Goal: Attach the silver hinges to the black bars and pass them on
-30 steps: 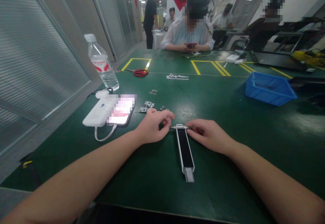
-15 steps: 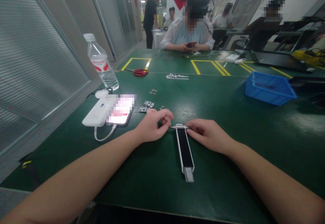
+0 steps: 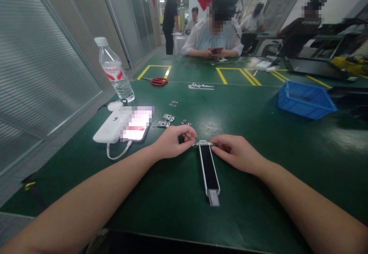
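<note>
**Inspector:** Strip, long, black with a pale metal frame, lies flat on the green table, near the middle of the near edge, running lengthwise away from that edge. Its far end carries a small metal pin lying crosswise.

**Clerk:** Working left to right, what is on the table?

**Inspector:** Towards the left edge stands a water bottle, upright. Nearer the person lie a white power bank and a phone, touching side by side, with a white cable looping off them. Red scissors lie farther back. Small hinges and loose washers sit between the phone and the strip.

**Clerk:** The hands?

**Inspector:** Left hand rests on the table just left of the strip's far end, fingers curled, thumb and forefinger pinched at the left tip of the pin. Right hand lies just right of the same end, fingertips closed on the right side of the pin and the frame. How firm either grip is cannot be told.

**Clerk:** Further right?

**Inspector:** A blue bin stands towards the right edge, well apart from the hands. A seated person at the far edge holds a phone in both hands.
</note>
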`<control>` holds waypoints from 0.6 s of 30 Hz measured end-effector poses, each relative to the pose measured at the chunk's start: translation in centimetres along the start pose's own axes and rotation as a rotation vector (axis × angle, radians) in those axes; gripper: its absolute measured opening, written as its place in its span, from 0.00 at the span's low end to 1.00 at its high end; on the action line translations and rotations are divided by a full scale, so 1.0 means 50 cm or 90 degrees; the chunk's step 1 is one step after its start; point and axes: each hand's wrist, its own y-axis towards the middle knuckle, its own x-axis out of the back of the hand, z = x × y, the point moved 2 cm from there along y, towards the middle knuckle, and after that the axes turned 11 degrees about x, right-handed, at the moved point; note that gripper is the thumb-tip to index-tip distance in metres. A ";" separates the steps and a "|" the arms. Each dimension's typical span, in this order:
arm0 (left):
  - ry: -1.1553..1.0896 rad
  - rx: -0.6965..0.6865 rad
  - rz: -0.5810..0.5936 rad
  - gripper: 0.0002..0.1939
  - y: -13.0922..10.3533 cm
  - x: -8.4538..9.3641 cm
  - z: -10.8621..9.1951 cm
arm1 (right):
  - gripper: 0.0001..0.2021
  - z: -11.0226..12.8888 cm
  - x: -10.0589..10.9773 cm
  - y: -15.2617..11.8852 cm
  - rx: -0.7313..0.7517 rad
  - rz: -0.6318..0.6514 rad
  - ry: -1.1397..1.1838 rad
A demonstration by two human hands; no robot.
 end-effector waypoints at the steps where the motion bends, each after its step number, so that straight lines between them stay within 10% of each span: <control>1: -0.005 0.005 0.006 0.05 0.001 0.000 0.001 | 0.10 0.000 0.000 0.000 -0.001 0.000 -0.001; 18: 0.018 0.004 0.031 0.08 0.003 0.001 -0.001 | 0.10 0.002 0.002 -0.001 0.002 -0.001 -0.002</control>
